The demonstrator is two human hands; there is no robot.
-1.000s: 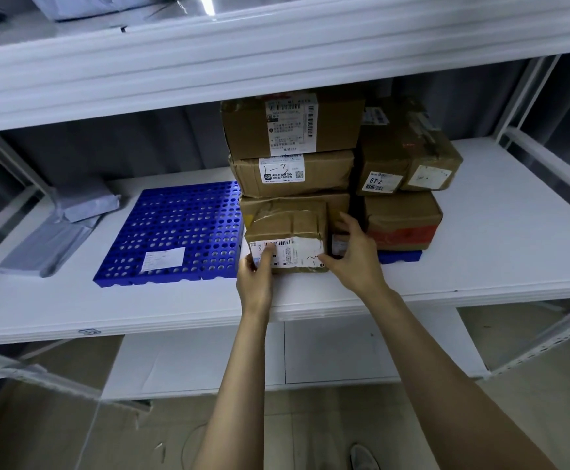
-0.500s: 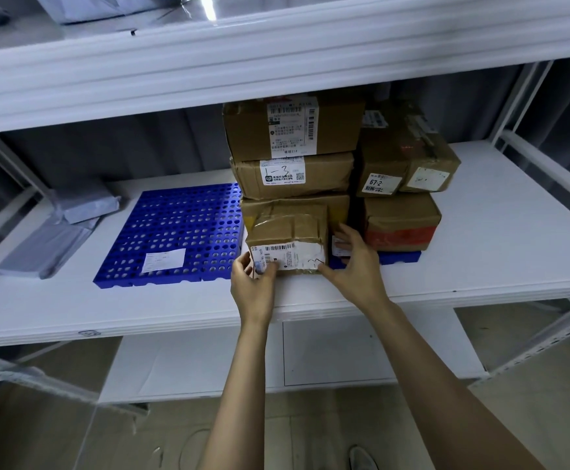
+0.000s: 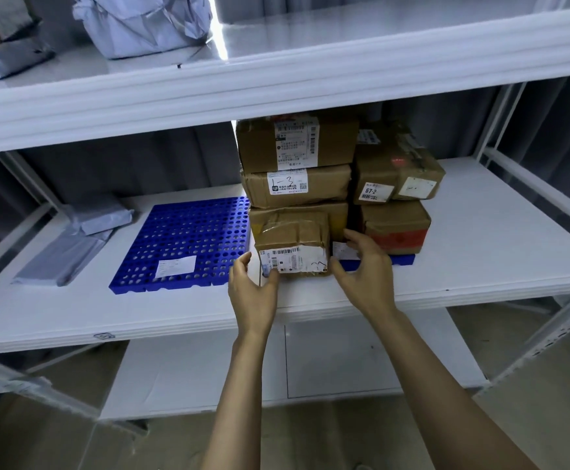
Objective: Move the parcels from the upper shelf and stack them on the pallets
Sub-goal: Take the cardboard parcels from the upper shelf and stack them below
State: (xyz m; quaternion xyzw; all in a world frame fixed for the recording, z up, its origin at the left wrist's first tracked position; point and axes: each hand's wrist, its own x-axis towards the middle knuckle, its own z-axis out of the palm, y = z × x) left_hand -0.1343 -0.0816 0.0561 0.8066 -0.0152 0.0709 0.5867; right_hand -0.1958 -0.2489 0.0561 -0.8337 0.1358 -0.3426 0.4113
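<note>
Loosely, left hand (image 3: 253, 295) and right hand (image 3: 366, 274) flank the small parcel (image 3: 293, 240).

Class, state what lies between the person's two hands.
A small taped parcel sits between the left hand and the right hand, shown in head view.

Dim cool light, glare strip overhead, wide-angle edge bending

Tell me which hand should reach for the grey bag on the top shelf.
Left, probably: the grey bag sits up on the left side, nearer the left hand; the right hand is farther right, beyond the small box.
</note>
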